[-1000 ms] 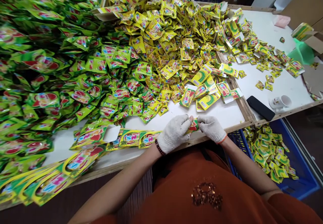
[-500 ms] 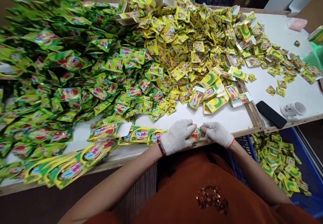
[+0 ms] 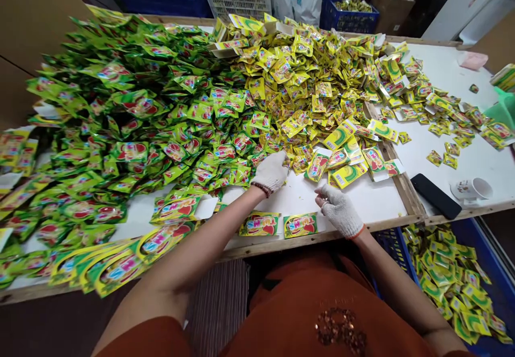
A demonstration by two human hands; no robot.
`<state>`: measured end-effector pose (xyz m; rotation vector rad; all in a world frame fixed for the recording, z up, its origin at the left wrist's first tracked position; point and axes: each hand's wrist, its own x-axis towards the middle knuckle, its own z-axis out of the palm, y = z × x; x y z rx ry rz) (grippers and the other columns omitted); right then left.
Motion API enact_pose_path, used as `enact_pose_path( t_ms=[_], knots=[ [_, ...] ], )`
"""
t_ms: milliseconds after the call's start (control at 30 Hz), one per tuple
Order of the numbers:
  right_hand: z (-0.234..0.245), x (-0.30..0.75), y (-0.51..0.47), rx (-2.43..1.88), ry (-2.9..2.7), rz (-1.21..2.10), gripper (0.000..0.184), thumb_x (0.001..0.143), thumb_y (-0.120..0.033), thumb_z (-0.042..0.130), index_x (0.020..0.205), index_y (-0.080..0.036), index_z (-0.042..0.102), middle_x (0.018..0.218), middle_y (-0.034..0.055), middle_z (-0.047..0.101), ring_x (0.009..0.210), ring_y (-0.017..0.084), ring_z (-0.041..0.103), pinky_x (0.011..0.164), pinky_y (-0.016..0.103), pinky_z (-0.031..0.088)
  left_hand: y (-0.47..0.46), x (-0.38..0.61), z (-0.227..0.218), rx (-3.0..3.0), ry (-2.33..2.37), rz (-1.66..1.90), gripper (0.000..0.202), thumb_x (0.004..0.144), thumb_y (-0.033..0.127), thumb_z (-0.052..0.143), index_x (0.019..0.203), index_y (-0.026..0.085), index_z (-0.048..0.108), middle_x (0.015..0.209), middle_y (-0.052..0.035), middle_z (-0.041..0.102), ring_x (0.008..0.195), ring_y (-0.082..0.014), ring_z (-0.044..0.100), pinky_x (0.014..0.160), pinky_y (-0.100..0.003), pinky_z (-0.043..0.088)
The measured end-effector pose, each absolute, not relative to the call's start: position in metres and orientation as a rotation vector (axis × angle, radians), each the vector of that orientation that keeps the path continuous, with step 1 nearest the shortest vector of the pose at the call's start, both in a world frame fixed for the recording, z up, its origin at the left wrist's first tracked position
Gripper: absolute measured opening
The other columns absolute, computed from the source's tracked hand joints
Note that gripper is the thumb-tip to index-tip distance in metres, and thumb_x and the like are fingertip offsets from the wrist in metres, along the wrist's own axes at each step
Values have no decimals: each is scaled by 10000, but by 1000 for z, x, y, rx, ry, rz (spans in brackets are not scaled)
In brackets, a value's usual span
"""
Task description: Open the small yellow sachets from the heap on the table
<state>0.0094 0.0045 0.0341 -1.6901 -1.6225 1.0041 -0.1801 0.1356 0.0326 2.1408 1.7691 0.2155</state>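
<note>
My left hand (image 3: 271, 172), in a white knit glove, reaches forward onto the near edge of the heap of small green and yellow packets (image 3: 225, 153). Its fingers curl down among them, and what they grip is hidden. My right hand (image 3: 338, 210), also gloved, hovers over the white table (image 3: 374, 201) with fingers loosely apart and nothing in them. Two larger green packets with red fruit print (image 3: 260, 224) (image 3: 300, 224) lie flat side by side at the front edge, just left of my right hand.
A large green packet pile (image 3: 120, 110) fills the left, a yellow one (image 3: 314, 72) the back middle. Flat printed cartons (image 3: 112, 263) fan out at front left. A black phone (image 3: 435, 196) and a cup (image 3: 472, 189) lie right. A blue crate of yellow packets (image 3: 450, 271) stands below.
Both hands were together on one packet at the front edge. They have let go; packets now lie flat there, my left hand has reached forward to the pile, and the right has lifted slightly.
</note>
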Motion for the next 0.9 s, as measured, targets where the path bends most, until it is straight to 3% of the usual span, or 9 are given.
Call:
enact_pose_path(
  t_ms=[100, 233, 333, 433, 533, 600, 767, 900],
  knots=[
    [32, 3, 13, -1662, -1618, 1009, 224, 834, -281, 554, 1005, -169, 645, 911, 58, 682, 698, 143, 596, 680, 288, 491, 132, -179, 31, 2129, 1854, 193, 406, 888, 347, 543, 1265, 197, 520, 1280, -164, 585, 1060, -298, 650, 851, -367, 504],
    [31, -9, 20, -1625, -1589, 1116, 263, 840, -311, 538, 1036, -163, 631, 1013, 77, 683, 595, 107, 565, 602, 277, 488, 139, -178, 31, 2060, 1835, 226, 486, 863, 298, 582, 1326, 198, 475, 1172, -147, 649, 1044, -292, 657, 846, -359, 501],
    [32, -13, 21, -1618, -1511, 1061, 421, 821, -307, 565, 1218, -167, 569, 1041, 73, 678, 576, 97, 561, 631, 287, 497, 128, -177, 30, 2073, 1638, 480, 357, 861, 212, 550, 1218, 194, 555, 1058, -88, 690, 971, -234, 661, 829, -319, 496],
    [31, -10, 22, -1612, -1375, 1057, 558, 802, -355, 619, 1313, -173, 492, 931, 48, 681, 558, 115, 554, 611, 297, 488, 99, -174, 32, 2062, 1260, 612, 207, 833, 142, 534, 1015, 185, 623, 917, -28, 691, 850, -172, 645, 771, -267, 490],
    [29, -4, 24, -1622, -1363, 1140, 354, 789, -394, 627, 1063, -172, 595, 733, 8, 615, 539, 127, 514, 537, 280, 438, 80, -178, 41, 2116, 1095, 508, 165, 840, 165, 551, 982, 194, 631, 891, -16, 684, 828, -165, 639, 760, -263, 486],
    [27, 0, 24, -1653, -1416, 1119, 209, 791, -361, 602, 899, -182, 600, 655, -11, 552, 547, 127, 486, 534, 269, 409, 84, -188, 49, 2197, 1254, 409, 181, 884, 255, 552, 1041, 200, 622, 961, -49, 680, 895, -198, 648, 796, -294, 494],
    [19, 4, 19, -1602, -1449, 1083, 186, 816, -306, 532, 966, -205, 570, 664, -18, 512, 608, 143, 485, 560, 257, 403, 127, -230, 57, 2119, 2029, -26, 326, 877, 376, 551, 1127, 172, 600, 1172, -180, 592, 1013, -328, 649, 793, -393, 514],
    [21, 4, 16, -1538, -1445, 1120, 145, 805, -328, 545, 874, -202, 524, 710, -14, 509, 665, 141, 488, 615, 262, 429, 138, -245, 50, 2138, 1974, 88, 166, 809, 287, 584, 946, 198, 613, 1068, -113, 627, 1001, -288, 637, 802, -345, 492]
  ],
)
